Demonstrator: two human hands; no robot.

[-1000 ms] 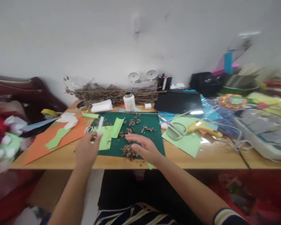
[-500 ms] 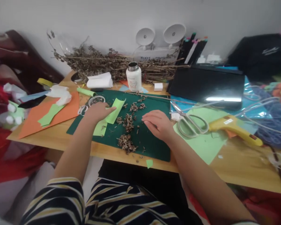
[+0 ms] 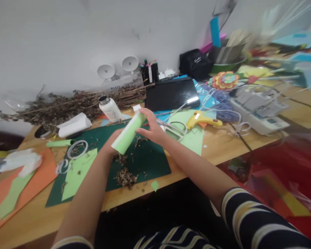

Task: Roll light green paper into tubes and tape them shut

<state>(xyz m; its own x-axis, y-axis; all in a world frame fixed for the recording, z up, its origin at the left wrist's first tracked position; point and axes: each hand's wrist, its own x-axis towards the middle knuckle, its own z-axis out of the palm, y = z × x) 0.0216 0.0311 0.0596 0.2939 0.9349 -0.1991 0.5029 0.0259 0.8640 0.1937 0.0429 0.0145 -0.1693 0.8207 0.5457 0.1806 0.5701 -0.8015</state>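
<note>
A rolled strip of light green paper (image 3: 128, 133) is lifted above the dark green cutting mat (image 3: 152, 160). My left hand (image 3: 107, 147) grips its lower end from beneath, mostly hidden behind the roll. My right hand (image 3: 151, 127) closes on the upper end, fingers curled over it. Dried plant crumbs (image 3: 125, 177) lie in small heaps on the mat below. A flat light green sheet (image 3: 77, 171) rests on the mat's left part, beside clear tape rings (image 3: 77, 149).
Scissors (image 3: 175, 128) and a yellow glue gun (image 3: 200, 119) lie right of the mat on green paper. A white bottle (image 3: 109, 108), dried branches (image 3: 62, 105), a black tablet (image 3: 171, 93) and orange paper (image 3: 20, 186) surround it. Cables and a power strip (image 3: 259, 117) lie at the right.
Both hands left the mat and lifted the green paper strip, now rolled between them. The camera swung left and tilted, so the desk slants.
</note>
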